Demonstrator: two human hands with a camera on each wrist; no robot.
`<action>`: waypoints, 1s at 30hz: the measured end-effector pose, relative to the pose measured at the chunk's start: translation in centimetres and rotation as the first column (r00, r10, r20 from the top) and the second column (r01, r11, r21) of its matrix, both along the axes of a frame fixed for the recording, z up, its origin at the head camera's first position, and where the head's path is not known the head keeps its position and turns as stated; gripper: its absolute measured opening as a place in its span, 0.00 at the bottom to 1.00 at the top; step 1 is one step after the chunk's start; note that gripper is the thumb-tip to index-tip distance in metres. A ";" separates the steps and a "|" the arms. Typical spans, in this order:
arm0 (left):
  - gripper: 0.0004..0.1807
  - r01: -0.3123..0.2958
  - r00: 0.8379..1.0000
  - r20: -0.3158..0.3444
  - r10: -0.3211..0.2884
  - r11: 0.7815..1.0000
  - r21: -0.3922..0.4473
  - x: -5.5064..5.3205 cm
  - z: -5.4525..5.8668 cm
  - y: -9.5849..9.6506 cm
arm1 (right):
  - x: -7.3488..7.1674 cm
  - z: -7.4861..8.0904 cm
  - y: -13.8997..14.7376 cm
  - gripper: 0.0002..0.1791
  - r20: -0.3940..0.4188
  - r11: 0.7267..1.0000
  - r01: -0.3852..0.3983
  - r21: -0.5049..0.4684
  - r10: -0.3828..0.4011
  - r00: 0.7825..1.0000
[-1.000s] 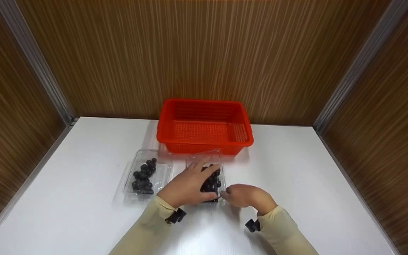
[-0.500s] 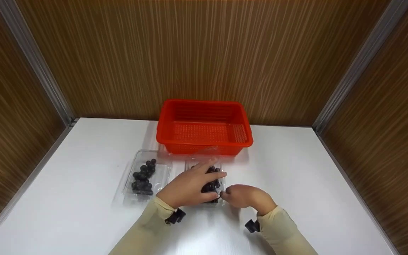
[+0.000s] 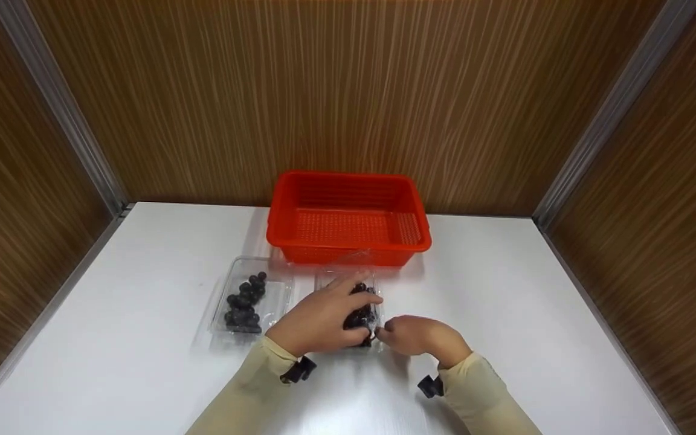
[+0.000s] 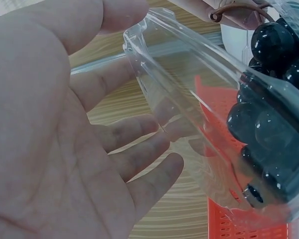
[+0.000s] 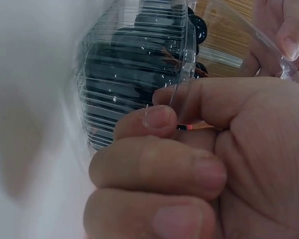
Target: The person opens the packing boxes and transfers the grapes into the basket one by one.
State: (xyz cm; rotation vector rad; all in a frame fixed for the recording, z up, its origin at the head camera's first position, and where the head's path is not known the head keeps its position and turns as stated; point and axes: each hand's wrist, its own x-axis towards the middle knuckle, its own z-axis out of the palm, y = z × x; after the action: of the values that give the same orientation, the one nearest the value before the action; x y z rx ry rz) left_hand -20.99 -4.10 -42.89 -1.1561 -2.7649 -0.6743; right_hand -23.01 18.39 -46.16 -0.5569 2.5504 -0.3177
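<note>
Dark grapes (image 3: 361,314) lie in a clear plastic box (image 5: 134,84) between the hands. Its raised clear lid (image 4: 184,84) is at the left hand (image 3: 318,320), which spreads over the box in the head view. In the left wrist view, the thumb and fingers pinch the lid's edge from opposite sides. At the box's near right corner, the right hand (image 3: 411,334) has curled fingers and pinches the rim between thumb and index finger. A brown stem (image 4: 239,8) shows beside those fingertips. The left hand covers part of the grapes in the head view.
A red plastic basket (image 3: 348,246) stands right behind the box. To the left, a second clear box (image 3: 278,296) holds another bunch of dark grapes (image 3: 244,307). Wood-grain panels (image 3: 348,84) enclose the white table (image 3: 505,290) at the back and sides.
The left hand's fingers have shifted slightly over the box, and the lid has moved a little with them. The right hand stays almost still at the corner.
</note>
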 end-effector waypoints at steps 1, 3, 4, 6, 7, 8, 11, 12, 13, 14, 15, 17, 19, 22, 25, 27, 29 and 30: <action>0.27 -0.001 1.000 0.001 0.001 1.000 0.000 0.0 0.0 0.0 | 0.0 0.0 0.0 0.24 0.001 1.000 0.003 -0.001 -0.003 1.000; 0.26 -0.002 1.000 0.004 0.002 1.000 -0.002 0.0 0.0 0.0 | 0.1 0.0 0.0 0.25 0.010 1.000 0.013 -0.004 -0.013 1.000; 0.25 -0.002 1.000 0.004 0.002 1.000 -0.004 0.0 0.0 0.1 | 0.1 0.0 0.0 0.25 0.014 1.000 0.018 -0.004 -0.018 1.000; 0.24 -0.002 1.000 0.006 0.002 1.000 -0.004 0.1 0.0 0.1 | 0.2 0.0 0.0 0.26 0.020 1.000 0.020 -0.004 -0.020 1.000; 0.24 -0.001 1.000 0.005 0.001 1.000 -0.003 0.1 0.0 0.1 | 0.2 0.0 0.1 0.26 0.022 1.000 0.020 -0.004 -0.020 1.000; 0.23 -0.001 1.000 0.004 0.001 1.000 -0.002 0.1 0.0 0.1 | 0.2 0.0 0.1 0.25 0.025 1.000 0.024 -0.004 -0.024 0.999; 0.21 0.001 1.000 -0.004 -0.001 1.000 0.006 0.1 0.0 0.1 | 0.2 0.0 0.1 0.24 0.031 0.999 0.035 -0.008 -0.035 0.999; 0.21 0.001 1.000 -0.007 -0.001 1.000 0.009 0.1 0.0 0.1 | 0.2 0.1 0.1 0.24 0.033 0.999 0.040 -0.009 -0.040 0.999; 0.21 0.000 1.000 -0.011 0.000 1.000 0.012 0.1 0.0 0.1 | 0.3 0.1 0.1 0.23 0.034 0.999 0.043 -0.010 -0.042 0.999; 0.21 -0.002 1.000 -0.012 0.002 1.000 0.016 0.1 0.0 0.1 | 0.3 0.1 0.0 0.23 0.035 0.999 0.044 -0.011 -0.044 0.998; 0.21 -0.005 1.000 -0.011 0.006 1.000 0.019 0.0 0.0 0.1 | 0.3 0.1 0.0 0.23 0.035 0.999 0.043 -0.012 -0.043 0.998; 0.20 -0.012 1.000 -0.007 0.012 1.000 0.026 0.1 0.1 0.1 | 0.3 0.1 0.0 0.23 0.035 0.999 0.041 -0.012 -0.041 0.999; 0.21 -0.016 1.000 -0.001 0.016 0.999 0.034 0.1 0.2 0.0 | 0.3 0.1 0.0 0.24 0.035 0.999 0.039 -0.014 -0.039 0.999; 0.23 -0.023 1.000 0.011 0.023 0.999 0.036 0.1 0.3 0.0 | 0.2 0.0 0.0 0.25 0.034 0.999 0.044 -0.010 -0.043 0.998; 0.26 -0.030 0.999 0.020 0.030 0.999 0.029 0.1 0.3 0.0 | 0.2 -0.1 0.0 0.26 0.035 0.999 0.042 -0.003 -0.042 0.998; 0.28 -0.033 0.999 0.021 0.033 0.999 0.026 0.0 0.3 0.0 | 0.1 -0.1 0.0 0.26 0.035 0.999 0.044 0.004 -0.044 0.998; 0.28 -0.034 0.999 0.018 0.033 0.999 0.027 0.0 0.3 0.0 | 0.0 -0.1 0.0 0.26 0.036 0.999 0.044 0.007 -0.044 0.998; 0.28 -0.035 0.999 0.015 0.034 0.999 0.028 0.0 0.3 0.0 | 0.0 -0.2 0.0 0.26 0.035 0.999 0.045 0.009 -0.045 0.998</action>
State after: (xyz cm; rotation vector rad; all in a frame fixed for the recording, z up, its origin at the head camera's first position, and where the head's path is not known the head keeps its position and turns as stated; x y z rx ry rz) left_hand -20.99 -4.11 -42.60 -1.0999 -2.7715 -0.7183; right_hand -23.04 18.39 -46.32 -0.4875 2.5316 -0.3296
